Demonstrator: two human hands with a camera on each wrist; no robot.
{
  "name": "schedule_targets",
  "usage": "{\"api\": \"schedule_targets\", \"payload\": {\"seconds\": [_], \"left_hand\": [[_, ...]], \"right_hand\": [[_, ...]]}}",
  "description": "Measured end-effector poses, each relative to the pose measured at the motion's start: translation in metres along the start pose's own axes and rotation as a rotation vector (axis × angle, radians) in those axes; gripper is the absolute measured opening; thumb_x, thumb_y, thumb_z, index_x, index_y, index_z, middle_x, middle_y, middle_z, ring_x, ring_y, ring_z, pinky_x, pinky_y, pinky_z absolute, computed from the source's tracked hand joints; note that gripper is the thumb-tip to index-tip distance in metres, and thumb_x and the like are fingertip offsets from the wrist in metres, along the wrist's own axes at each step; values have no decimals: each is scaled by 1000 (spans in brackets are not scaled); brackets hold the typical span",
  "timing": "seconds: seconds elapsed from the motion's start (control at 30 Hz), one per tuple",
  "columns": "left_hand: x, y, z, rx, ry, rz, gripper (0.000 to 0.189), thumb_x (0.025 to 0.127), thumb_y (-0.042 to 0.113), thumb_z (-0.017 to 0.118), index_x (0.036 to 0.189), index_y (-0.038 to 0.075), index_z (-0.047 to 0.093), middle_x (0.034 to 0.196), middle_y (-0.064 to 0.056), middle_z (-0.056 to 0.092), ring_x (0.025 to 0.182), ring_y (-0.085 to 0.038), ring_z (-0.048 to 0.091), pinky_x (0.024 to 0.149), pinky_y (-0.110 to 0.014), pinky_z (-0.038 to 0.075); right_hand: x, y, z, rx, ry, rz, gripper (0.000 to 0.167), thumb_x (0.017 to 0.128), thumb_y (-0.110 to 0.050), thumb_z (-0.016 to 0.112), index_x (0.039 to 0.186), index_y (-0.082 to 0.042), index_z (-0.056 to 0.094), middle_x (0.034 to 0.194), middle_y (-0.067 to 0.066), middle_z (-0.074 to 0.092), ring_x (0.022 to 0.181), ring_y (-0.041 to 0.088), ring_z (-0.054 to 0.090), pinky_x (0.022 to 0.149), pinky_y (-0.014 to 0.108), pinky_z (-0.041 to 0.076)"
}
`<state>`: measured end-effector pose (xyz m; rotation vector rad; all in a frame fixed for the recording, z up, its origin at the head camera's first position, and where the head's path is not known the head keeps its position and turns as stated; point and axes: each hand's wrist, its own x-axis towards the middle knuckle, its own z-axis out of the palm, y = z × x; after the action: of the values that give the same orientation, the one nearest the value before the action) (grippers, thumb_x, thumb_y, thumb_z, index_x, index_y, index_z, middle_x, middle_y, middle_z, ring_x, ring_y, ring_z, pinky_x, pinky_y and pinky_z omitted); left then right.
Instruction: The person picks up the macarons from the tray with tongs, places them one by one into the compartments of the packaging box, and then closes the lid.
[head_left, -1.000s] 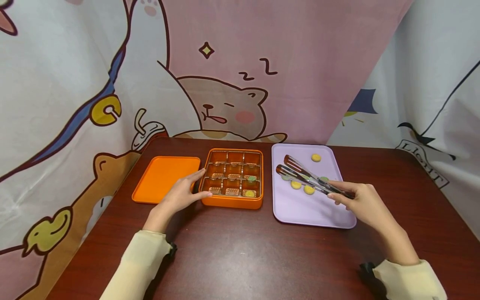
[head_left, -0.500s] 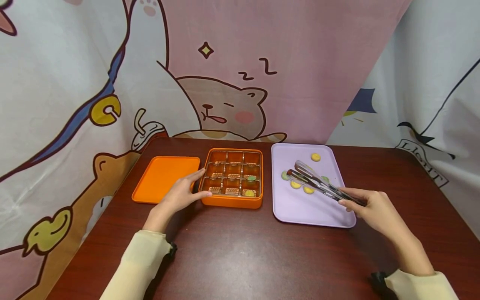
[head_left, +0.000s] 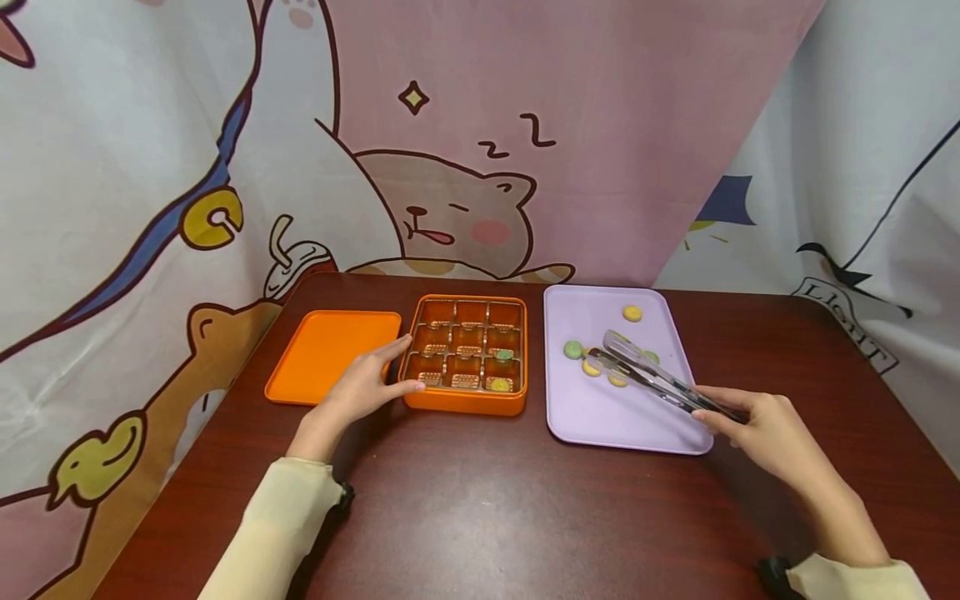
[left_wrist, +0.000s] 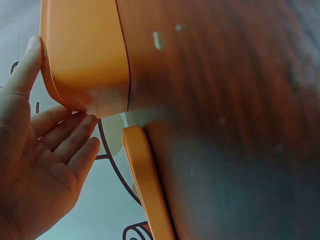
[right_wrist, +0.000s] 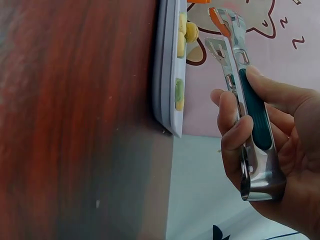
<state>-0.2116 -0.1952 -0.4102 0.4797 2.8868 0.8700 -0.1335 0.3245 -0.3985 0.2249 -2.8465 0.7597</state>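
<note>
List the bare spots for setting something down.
Widest: tabletop bordered by the sleeves, orange box and purple tray. Next: the tray's near end, between the round pieces and its rim. Narrow: the strip between box and tray. Crowded: mid-tray, under the tongs, and left of the box, with lid and left grip.

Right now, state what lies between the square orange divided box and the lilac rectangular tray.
Only a bare strip of red-brown table, in the head view.

Cartoon-print backdrop (head_left: pixel 600 125); seemingly wooden table (head_left: pixel 480 508)
</note>
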Motion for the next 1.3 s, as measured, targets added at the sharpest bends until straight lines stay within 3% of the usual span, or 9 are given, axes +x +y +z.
{"api": "schedule_targets", "payload": {"seconds": [0.17,0.5,0.87,1.3], "left_hand": [[0,0,1,-5,1,4,87,87,49,72,156,13,35,162,-8,34,147,-34,37,118,-54,35],[0,-1,1,-3,7,9,86,87,48,73,156,13,35,162,-7,35,147,-34,38,117,-54,36],[0,-1,2,-5,13,14,85,88,48,73,156,13,35,161,-9,35,147,-34,37,117,-55,35],[0,-1,2,19,31,30,87,86,48,74,155,10,36,160,-13,37,145,-36,40,116,-56,36]], "right_hand": [[-4,2,0,12,-29,20,38,86,-22,79,118,-2,73,76,4,73,58,-2,46,46,21,37],[-10,10,-2,-6,-46,38,38,89,-25,76,120,-3,72,68,-2,69,56,-2,48,46,22,41],[-18,19,-5,-6,-65,60,38,88,-27,77,121,-8,72,69,-3,71,57,-4,50,47,21,42],[-22,28,-1,37,-105,41,36,86,-21,78,118,-3,73,68,-6,70,58,-3,56,46,21,47]]}}
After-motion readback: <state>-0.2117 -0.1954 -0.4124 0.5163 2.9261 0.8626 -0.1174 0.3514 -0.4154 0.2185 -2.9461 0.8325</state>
